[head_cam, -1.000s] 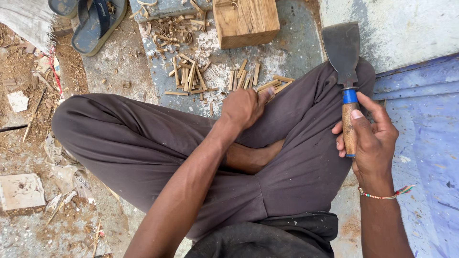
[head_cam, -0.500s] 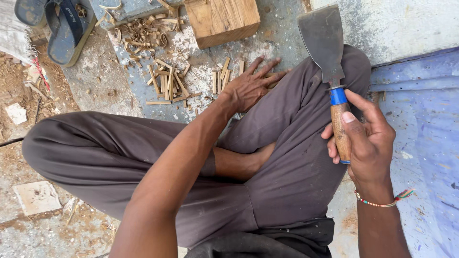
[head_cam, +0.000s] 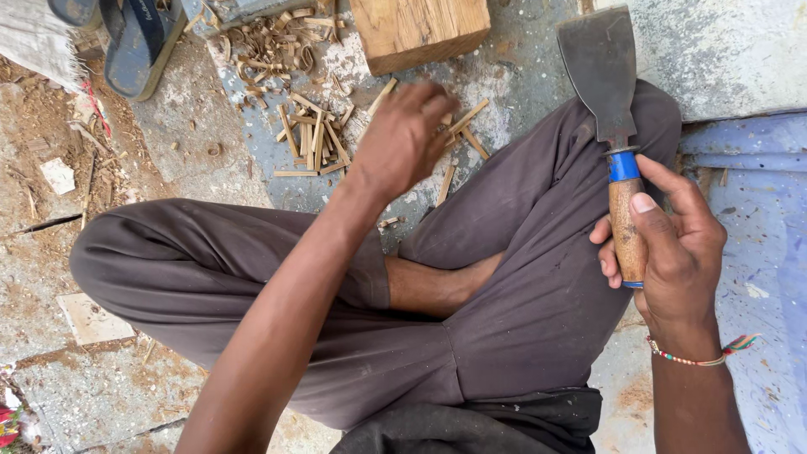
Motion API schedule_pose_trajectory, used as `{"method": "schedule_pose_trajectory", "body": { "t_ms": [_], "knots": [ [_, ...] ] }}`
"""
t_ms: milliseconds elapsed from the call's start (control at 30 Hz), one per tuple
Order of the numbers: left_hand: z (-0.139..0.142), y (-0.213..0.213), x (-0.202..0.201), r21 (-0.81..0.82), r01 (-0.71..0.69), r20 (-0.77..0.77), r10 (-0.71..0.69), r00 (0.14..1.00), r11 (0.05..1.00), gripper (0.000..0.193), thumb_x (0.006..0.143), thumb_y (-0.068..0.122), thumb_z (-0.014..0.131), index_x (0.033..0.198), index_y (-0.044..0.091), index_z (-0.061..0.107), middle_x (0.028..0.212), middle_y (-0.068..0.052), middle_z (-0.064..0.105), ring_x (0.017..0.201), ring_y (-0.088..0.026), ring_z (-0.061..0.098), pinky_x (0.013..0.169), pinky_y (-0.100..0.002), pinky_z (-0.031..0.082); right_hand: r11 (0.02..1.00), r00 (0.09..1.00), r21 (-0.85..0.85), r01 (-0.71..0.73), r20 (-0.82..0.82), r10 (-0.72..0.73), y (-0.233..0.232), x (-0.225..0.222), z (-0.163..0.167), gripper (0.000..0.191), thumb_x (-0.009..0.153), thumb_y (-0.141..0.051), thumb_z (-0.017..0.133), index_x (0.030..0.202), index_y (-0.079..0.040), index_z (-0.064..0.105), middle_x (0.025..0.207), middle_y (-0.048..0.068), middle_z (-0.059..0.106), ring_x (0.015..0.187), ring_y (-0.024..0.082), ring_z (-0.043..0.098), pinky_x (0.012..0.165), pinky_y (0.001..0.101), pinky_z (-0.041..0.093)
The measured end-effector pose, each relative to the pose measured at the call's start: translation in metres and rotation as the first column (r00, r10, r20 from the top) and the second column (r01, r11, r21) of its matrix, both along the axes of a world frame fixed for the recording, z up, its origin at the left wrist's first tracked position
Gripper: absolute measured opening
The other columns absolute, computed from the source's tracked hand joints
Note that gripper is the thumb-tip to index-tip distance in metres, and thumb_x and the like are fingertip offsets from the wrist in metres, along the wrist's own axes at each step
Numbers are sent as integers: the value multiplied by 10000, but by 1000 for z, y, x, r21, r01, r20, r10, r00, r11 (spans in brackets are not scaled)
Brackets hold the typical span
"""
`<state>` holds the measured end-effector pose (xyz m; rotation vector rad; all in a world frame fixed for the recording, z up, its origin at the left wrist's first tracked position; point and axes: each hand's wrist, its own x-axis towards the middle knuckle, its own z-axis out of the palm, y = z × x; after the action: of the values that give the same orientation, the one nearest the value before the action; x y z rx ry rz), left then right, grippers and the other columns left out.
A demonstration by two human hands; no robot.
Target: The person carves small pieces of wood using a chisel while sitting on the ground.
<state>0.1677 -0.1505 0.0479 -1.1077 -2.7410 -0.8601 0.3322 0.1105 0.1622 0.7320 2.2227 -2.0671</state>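
I sit cross-legged on the ground in dark trousers. My right hand (head_cam: 668,244) grips the wooden handle of a broad flat-bladed chopping tool (head_cam: 607,92), blade pointing away from me over my right knee. My left hand (head_cam: 403,139) is stretched forward over a scatter of small split wood sticks (head_cam: 315,139) on the floor, fingers curled downward and blurred; whether it holds a stick is unclear. A wooden block (head_cam: 420,29) stands just beyond the sticks.
Curled wood shavings (head_cam: 277,42) lie at the top. A blue sandal (head_cam: 139,42) sits at the upper left. A blue sheet (head_cam: 756,185) covers the ground on the right. Loose dirt and stone chips lie at the left.
My left hand has left my right knee and reached forward over the sticks. The right hand has kept its hold on the tool, nearly still.
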Motion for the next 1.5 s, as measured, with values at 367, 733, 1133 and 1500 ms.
{"method": "schedule_pose_trajectory", "body": {
  "t_ms": [367, 733, 1133, 1500],
  "knots": [
    [7, 19, -3, -19, -67, 54, 67, 996, 998, 369, 826, 208, 776, 1142, 21, 743, 1179, -210, 685, 1125, -373, 626, 1023, -512, 492, 1000, 1000, 14, -9, 8, 9, -3, -6, -1, 486, 1065, -183, 547, 1499, 30, 504, 808, 206, 638, 505, 176, 569, 406, 282, 443],
    [-11, 54, 3, 93, -34, 265, 8, 964, 995, 71, 956, -6, 674, 963, 18, 740, 1057, -149, 738, 998, -287, 706, 939, -423, 585, 1000, 1000, -28, -2, 25, 3, 8, -2, -5, 502, 1054, -177, 544, 1507, 32, 482, 794, 212, 646, 490, 174, 569, 398, 276, 436],
    [48, -2, 25, 338, -359, 769, -36, 638, 870, 385, 928, -48, 541, 1308, -15, 590, 1047, -140, 746, 945, -171, 770, 819, -294, 665, 1000, 999, -19, -23, 26, 23, 7, -4, -3, 485, 1057, -156, 521, 1493, 52, 474, 795, 222, 638, 496, 183, 576, 395, 283, 450],
    [30, -2, 23, -114, -199, 347, 226, 910, 973, 357, 822, 149, 828, 1147, 35, 735, 1054, -172, 696, 939, -312, 689, 829, -429, 581, 1000, 998, 16, 21, 55, -22, 3, -7, -4, 484, 1052, -163, 531, 1493, 32, 485, 791, 221, 631, 484, 183, 561, 395, 290, 442]
  ]
}}
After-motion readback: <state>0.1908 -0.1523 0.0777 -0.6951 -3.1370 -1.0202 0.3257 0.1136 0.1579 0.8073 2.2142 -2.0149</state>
